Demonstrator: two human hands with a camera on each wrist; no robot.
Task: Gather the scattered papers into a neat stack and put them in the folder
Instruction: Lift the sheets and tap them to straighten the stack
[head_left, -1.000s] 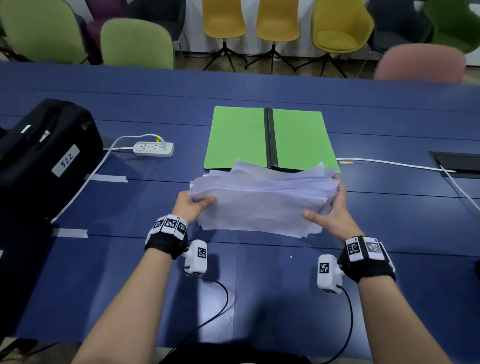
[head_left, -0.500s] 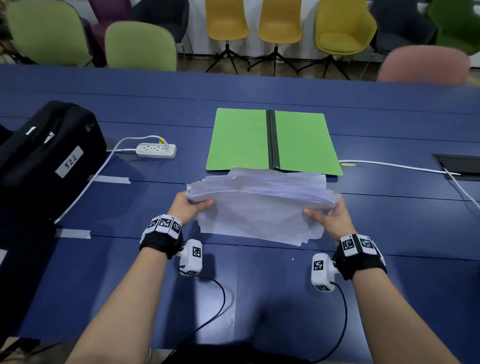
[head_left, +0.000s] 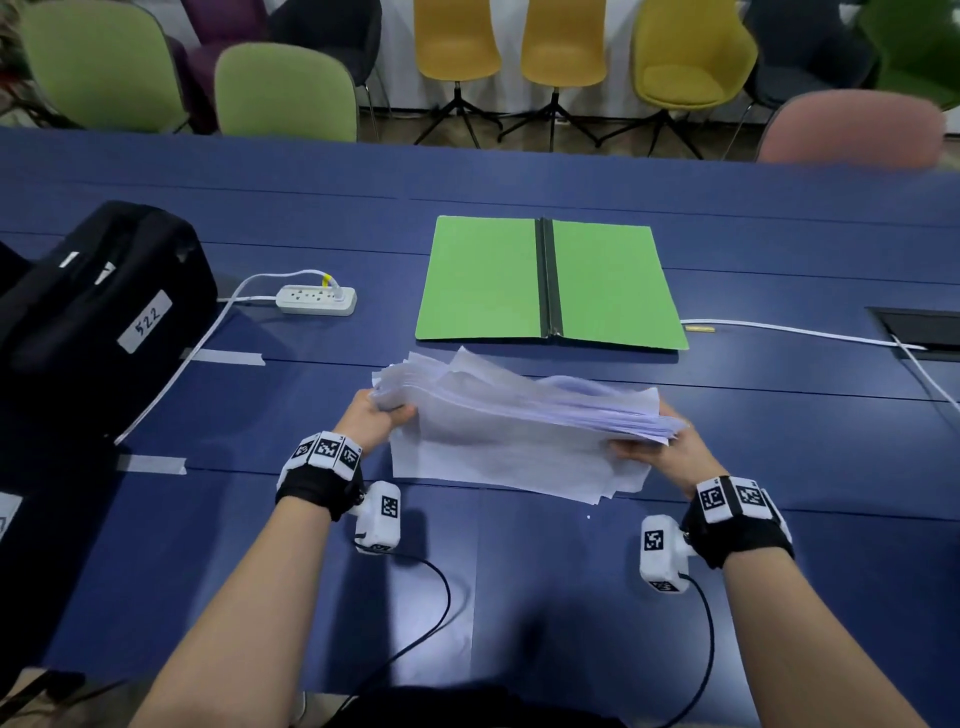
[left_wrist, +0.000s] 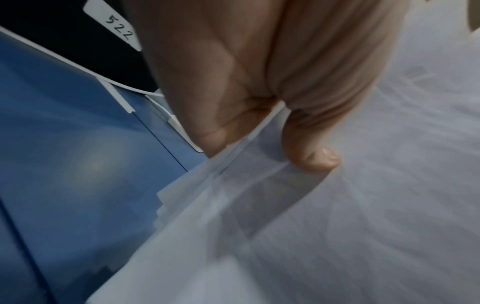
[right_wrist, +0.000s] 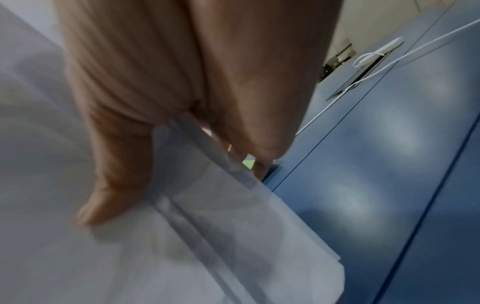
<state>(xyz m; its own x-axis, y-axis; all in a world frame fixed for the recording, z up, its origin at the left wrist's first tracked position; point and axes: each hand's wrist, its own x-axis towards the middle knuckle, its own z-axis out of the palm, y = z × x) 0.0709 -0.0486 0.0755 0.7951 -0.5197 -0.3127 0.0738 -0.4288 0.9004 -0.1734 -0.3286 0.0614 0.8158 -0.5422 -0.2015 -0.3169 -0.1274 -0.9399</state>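
Observation:
A thick, uneven stack of white papers (head_left: 519, 431) is held between both hands, tilted, with its near edge down on the blue table (head_left: 519, 597). My left hand (head_left: 382, 413) grips the stack's left end, thumb on top (left_wrist: 311, 156) and fingers underneath. My right hand (head_left: 657, 447) grips the right end the same way, with its thumb on the sheets (right_wrist: 103, 205). The sheet edges are fanned and out of line (left_wrist: 187, 197). The green folder (head_left: 550, 283) lies open and flat just beyond the stack, with a black spine down its middle.
A black bag (head_left: 98, 306) labelled 522 sits at the left. A white power strip (head_left: 317, 300) and its cable lie left of the folder. Another white cable (head_left: 810, 332) runs to a recessed table socket (head_left: 919, 327) at the right. Chairs line the far side.
Both hands have drawn the stack back toward me, off the folder's near edge. The stack is tilted more steeply, its near edge lowered to the table.

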